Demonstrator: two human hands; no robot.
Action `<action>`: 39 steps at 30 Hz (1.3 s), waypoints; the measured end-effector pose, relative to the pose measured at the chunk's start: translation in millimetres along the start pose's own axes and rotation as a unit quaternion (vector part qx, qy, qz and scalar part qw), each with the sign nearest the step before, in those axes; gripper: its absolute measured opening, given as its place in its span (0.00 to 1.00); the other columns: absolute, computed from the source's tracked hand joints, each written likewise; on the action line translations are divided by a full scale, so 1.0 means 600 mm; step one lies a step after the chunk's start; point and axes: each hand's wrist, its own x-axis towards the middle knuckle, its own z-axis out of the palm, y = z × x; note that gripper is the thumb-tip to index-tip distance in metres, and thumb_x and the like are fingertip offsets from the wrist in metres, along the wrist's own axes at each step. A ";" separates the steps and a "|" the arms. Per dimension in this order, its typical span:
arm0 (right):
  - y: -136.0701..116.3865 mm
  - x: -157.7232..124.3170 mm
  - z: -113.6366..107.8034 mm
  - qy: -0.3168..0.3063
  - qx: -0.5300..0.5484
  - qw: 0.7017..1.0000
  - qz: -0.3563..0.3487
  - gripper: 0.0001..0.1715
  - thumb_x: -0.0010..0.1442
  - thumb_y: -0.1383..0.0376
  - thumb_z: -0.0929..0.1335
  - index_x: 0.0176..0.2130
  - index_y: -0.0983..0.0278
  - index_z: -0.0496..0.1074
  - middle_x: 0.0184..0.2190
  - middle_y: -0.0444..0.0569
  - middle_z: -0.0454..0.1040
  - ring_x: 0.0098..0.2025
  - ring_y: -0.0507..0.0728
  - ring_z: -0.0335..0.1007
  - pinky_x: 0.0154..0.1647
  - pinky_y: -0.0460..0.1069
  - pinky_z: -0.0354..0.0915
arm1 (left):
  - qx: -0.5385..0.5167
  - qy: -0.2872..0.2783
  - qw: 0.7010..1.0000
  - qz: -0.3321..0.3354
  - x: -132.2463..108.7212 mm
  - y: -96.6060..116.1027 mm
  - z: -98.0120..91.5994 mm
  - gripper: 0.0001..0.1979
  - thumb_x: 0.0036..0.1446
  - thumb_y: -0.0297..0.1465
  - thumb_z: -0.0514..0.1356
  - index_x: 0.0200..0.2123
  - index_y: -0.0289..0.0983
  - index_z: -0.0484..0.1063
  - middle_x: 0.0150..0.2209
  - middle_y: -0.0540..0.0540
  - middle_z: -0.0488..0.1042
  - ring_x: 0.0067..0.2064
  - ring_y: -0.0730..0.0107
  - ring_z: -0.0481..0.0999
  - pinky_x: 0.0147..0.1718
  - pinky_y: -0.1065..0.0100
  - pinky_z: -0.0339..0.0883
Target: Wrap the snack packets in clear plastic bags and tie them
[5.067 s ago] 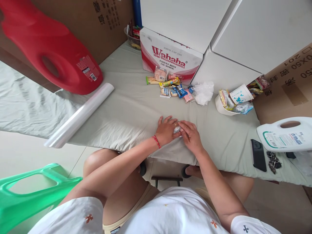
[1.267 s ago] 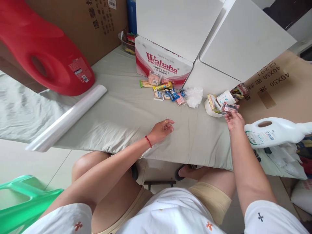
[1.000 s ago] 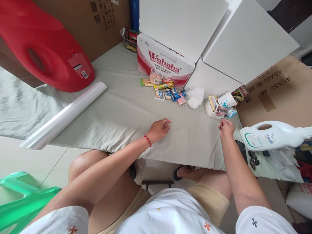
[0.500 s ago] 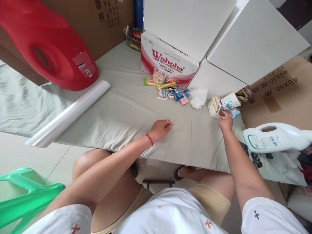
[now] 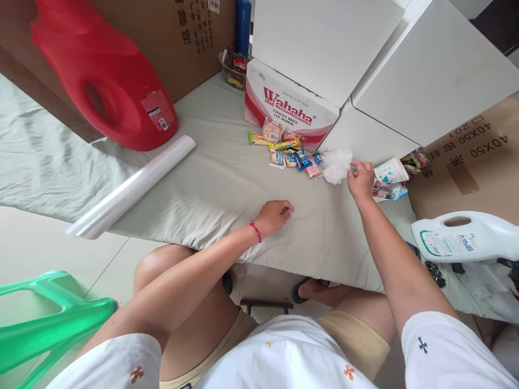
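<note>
My right hand (image 5: 360, 181) hovers beside a crumpled clear plastic bag (image 5: 337, 165), fingers pinched together. Whatever is between its fingertips is too small or hidden to name. Just right of it, a white paper cup with blue leaf print (image 5: 391, 171) lies tilted, and small wrapped snacks (image 5: 389, 190) lie in front of that cup. A second white cup is mostly covered by the hand. On the cloth, my left hand (image 5: 275, 215), with a red bracelet, rests with curled fingers and nothing visible in them. Beyond it lies a pile of wrapped snacks (image 5: 286, 151).
A Wahaha carton (image 5: 290, 102) stands behind the snack pile, beside white cabinets (image 5: 320, 43). At left are a red jug (image 5: 117, 81) and a plastic film roll (image 5: 133, 186). A white detergent bottle (image 5: 466, 236) lies at right, near a cardboard box (image 5: 466, 156). A green stool (image 5: 57, 319) stands lower left.
My right hand has moved left and away from me, from the packets by the cups to beside the plastic bag. My left hand stays on the cloth. The view has shifted slightly.
</note>
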 end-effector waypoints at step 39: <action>-0.131 -0.288 -0.011 -0.123 0.524 0.822 0.186 0.16 0.51 0.52 0.77 0.33 0.57 0.74 0.28 0.42 0.72 0.26 0.51 0.63 0.24 0.46 0.60 | -0.323 -0.047 0.941 -0.083 0.000 0.011 0.014 0.26 0.57 0.56 0.60 0.33 0.37 0.71 0.32 0.45 0.77 0.25 0.75 0.68 0.23 0.70 0.53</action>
